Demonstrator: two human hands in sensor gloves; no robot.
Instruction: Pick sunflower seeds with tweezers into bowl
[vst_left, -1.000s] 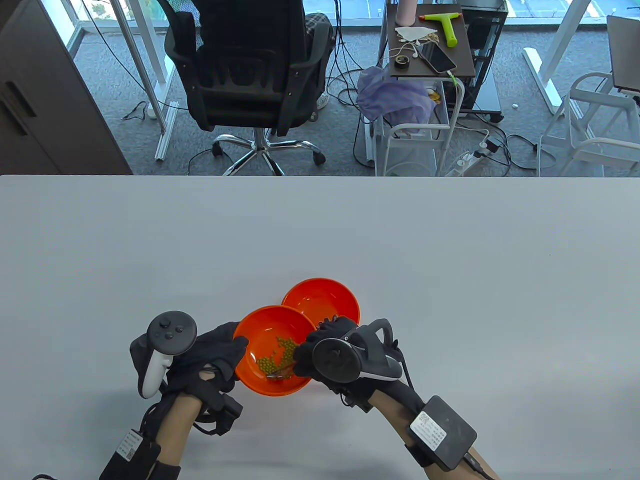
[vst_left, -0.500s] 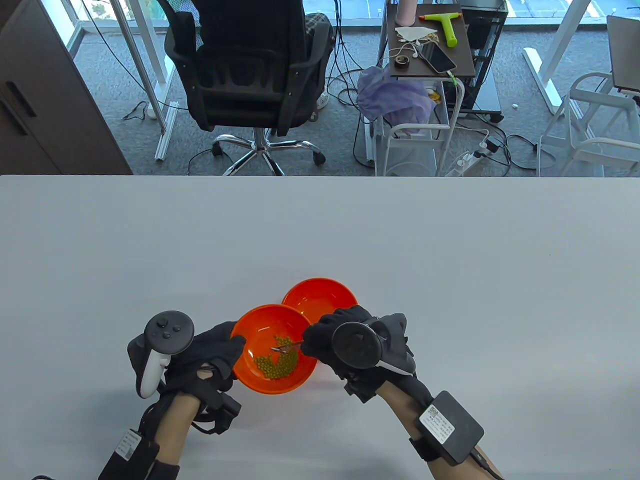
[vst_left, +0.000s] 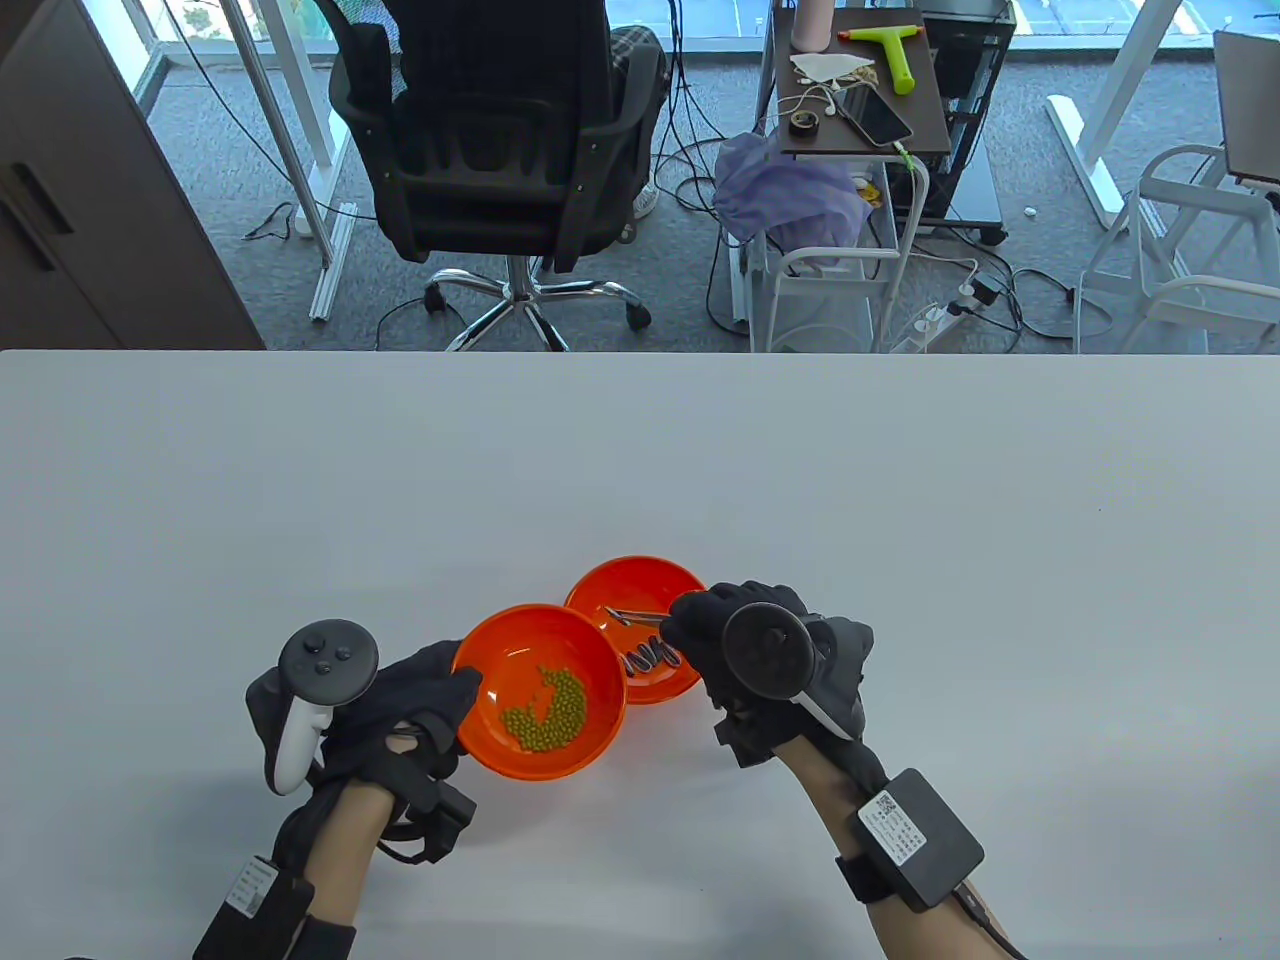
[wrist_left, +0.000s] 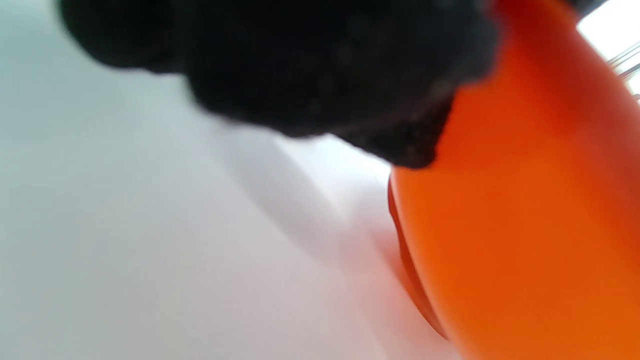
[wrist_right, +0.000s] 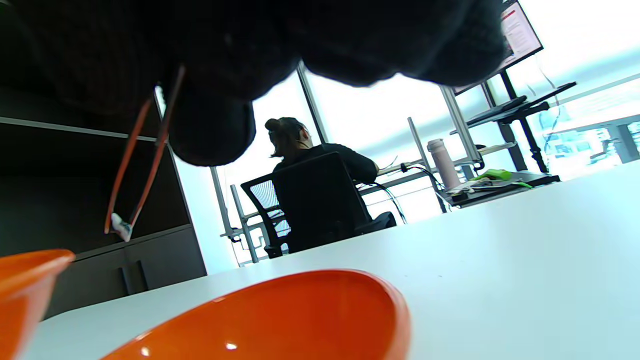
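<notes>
Holding tweezers (vst_left: 634, 617) with a seed (wrist_right: 121, 228) over the far bowl (vst_left: 690, 590), right hand (vst_left: 765, 655) pinches; left hand (vst_left: 400, 700) grips near bowl (vst_left: 500, 640).

Black office chair (vst_left: 500, 150) beyond white table (vst_left: 900, 500), someone seated in it per right wrist view. Side cart (vst_left: 860, 90) holds green squeegee (vst_left: 895, 50), phone (vst_left: 878, 115), tape roll (vst_left: 803, 123). Purple cloth (vst_left: 785, 195) beside it.

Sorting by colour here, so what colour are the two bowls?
Both bowls are orange, clearest in the table view.
</notes>
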